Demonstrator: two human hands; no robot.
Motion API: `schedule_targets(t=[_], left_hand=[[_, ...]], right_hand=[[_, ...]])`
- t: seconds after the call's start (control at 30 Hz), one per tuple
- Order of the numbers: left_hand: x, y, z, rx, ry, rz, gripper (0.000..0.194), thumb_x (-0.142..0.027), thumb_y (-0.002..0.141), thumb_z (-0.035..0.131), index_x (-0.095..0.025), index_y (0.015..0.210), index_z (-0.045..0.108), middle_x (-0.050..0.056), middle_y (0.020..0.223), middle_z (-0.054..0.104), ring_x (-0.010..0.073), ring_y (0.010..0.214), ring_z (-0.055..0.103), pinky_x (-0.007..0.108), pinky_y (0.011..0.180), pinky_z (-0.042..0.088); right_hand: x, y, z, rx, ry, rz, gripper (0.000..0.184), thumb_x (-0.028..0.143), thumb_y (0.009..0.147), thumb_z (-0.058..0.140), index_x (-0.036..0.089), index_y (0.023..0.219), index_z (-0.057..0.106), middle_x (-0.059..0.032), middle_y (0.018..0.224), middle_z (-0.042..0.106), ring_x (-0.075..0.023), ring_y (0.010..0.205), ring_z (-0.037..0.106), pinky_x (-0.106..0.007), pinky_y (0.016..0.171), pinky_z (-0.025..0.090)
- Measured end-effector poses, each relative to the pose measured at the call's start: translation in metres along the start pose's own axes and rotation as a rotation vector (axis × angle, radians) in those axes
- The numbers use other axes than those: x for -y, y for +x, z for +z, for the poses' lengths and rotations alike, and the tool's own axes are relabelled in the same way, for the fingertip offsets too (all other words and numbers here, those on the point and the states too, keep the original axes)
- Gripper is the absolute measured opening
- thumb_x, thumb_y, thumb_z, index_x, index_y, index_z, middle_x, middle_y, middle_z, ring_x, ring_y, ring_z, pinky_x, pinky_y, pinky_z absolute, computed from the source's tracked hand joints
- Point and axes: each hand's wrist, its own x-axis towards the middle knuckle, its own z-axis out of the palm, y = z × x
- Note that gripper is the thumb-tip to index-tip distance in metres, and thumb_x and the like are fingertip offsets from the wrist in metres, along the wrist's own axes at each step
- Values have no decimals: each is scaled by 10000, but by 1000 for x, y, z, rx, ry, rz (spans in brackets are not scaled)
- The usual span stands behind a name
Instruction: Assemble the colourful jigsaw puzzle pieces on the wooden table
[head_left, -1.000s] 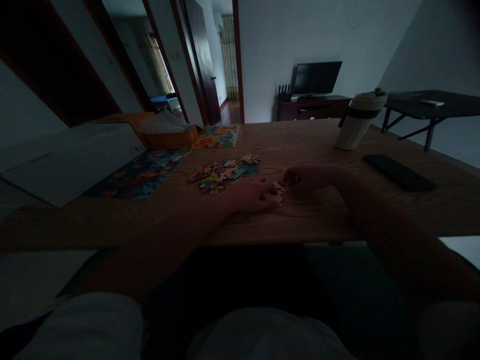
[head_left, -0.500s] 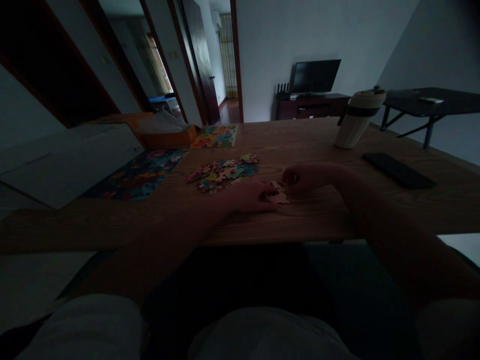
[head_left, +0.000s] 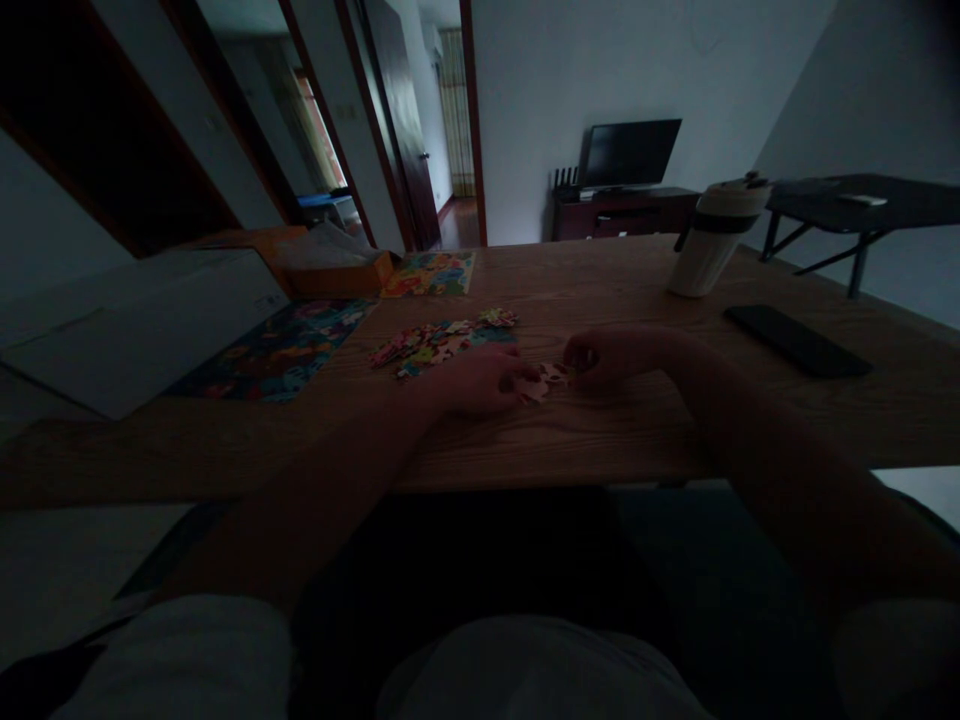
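Note:
Low over the wooden table, my left hand closes its thumb and fingers on a pale pink puzzle piece. Another puzzle piece, pale with darker marks, lies between my two hands, touching or very close to the first. My right hand is curled from the right, its fingertips pinched at the right edge of that piece. Dim light hides exactly how the pieces meet. A loose pile of colourful puzzle pieces sits just beyond my left hand, partly covered by it.
On the wooden table, a bottle and a dark flat slab stand at the right. A white box, an orange box, a dark picture sheet and a bright picture sheet occupy the left.
My left hand has shifted slightly left and away from me, and the pink piece has moved the same way. My right hand has stayed nearly in place.

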Motion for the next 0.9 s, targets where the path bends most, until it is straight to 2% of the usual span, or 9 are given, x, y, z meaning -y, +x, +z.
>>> schedule_targets(t=[0.13, 0.3, 0.37, 0.47, 0.53, 0.63, 0.73, 0.8, 0.9], left_hand=[[7, 1, 2, -45, 25, -98, 380, -264, 963, 475, -253, 1290, 669, 77, 1218, 663, 238, 1125, 623, 365, 994, 460], [2, 12, 15, -94, 27, -98, 429, -505, 980, 496, -191, 1192, 697, 115, 1157, 682, 264, 1067, 632, 383, 957, 477], [4, 13, 17, -100, 9, -44, 394, -463, 990, 488, -191, 1179, 701, 106, 1145, 692, 255, 1070, 633, 380, 975, 468], [10, 11, 16, -92, -71, 29, 309, -295, 975, 483, -206, 1188, 689, 77, 1148, 701, 224, 1074, 636, 356, 992, 464], [14, 8, 13, -77, -145, 28, 328, -204, 942, 475, -217, 1209, 664, 61, 1172, 699, 205, 1079, 638, 338, 985, 474], [18, 4, 11, -60, -222, -17, 347, -179, 940, 439, -216, 1224, 634, 59, 1209, 691, 194, 1075, 644, 333, 971, 488], [18, 4, 11, -111, -223, -84, 349, -256, 974, 445, -195, 1279, 602, 87, 1252, 677, 208, 1093, 640, 347, 977, 492], [18, 5, 11, -149, -169, -130, 402, -341, 962, 514, -181, 1323, 588, 114, 1287, 661, 240, 1129, 630, 373, 991, 488], [13, 5, 10, -138, -70, -146, 479, -456, 914, 607, -175, 1301, 627, 131, 1255, 672, 287, 1140, 627, 402, 994, 484]], right_hand=[[1, 0, 0, -15, -13, 19, 496, 451, 746, 744, 231, 1187, 680, -80, 1072, 735, -262, 927, 685, -336, 763, 504], [2, 1, 2, -26, 6, 4, 486, 499, 747, 745, 236, 1153, 690, -83, 1088, 737, -271, 939, 682, -347, 780, 508], [2, 2, 2, -29, 5, 8, 508, 539, 748, 741, 223, 1143, 690, -91, 1090, 737, -275, 941, 681, -355, 788, 506], [3, 2, 3, -25, 8, 10, 524, 571, 754, 728, 215, 1137, 686, -98, 1119, 733, -272, 950, 679, -352, 787, 499], [4, 1, 2, -17, 18, 9, 529, 606, 757, 717, 221, 1118, 687, -98, 1128, 732, -270, 948, 679, -349, 775, 498], [5, -1, 1, -10, 32, 0, 546, 653, 754, 703, 219, 1085, 687, -101, 1117, 734, -273, 938, 682, -352, 762, 498], [7, -3, 0, -18, 19, 20, 547, 653, 752, 706, 212, 1075, 689, -107, 1106, 738, -277, 923, 683, -357, 753, 494], [7, -3, 0, -20, 7, 39, 537, 658, 759, 701, 208, 1053, 698, -110, 1094, 740, -279, 913, 683, -360, 747, 491], [8, -1, 0, -27, -3, 65, 499, 657, 779, 689, 210, 998, 719, -106, 1062, 744, -277, 895, 683, -359, 743, 488]])
